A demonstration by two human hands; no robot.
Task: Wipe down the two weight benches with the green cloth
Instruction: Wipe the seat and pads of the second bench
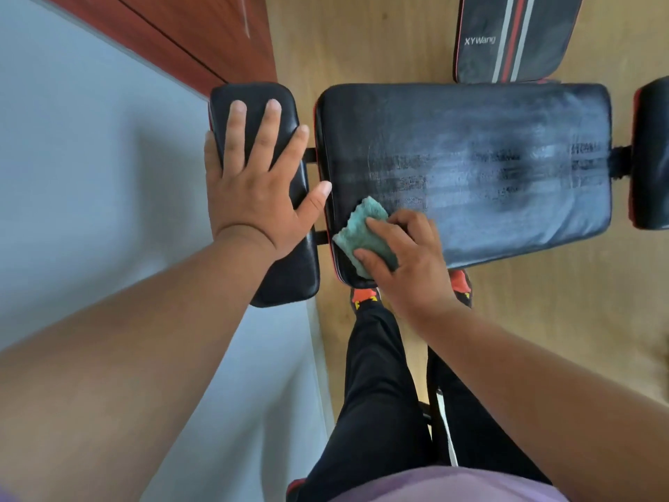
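A person's right hand [405, 262] grasping the green cloth [364, 235] on the near-left corner of the black bench pad [488, 168], left hand [253, 175] spread flat, fingers released, on the smaller pad [286, 277] beside it, second bench [506, 38] beyond, wooden floor [362, 41].

Black padded tabletop [488, 157] of the near weight bench, its surface streaked with pale wipe marks. A green cloth [362, 233] lies on the tabletop's near-left corner under the right hand [405, 262]. The left hand [253, 175] rests flat on the small end pad [289, 269] just left of the tabletop. Wooden floor [362, 41] beyond the tabletop carries a 2nd striped pad [514, 34].
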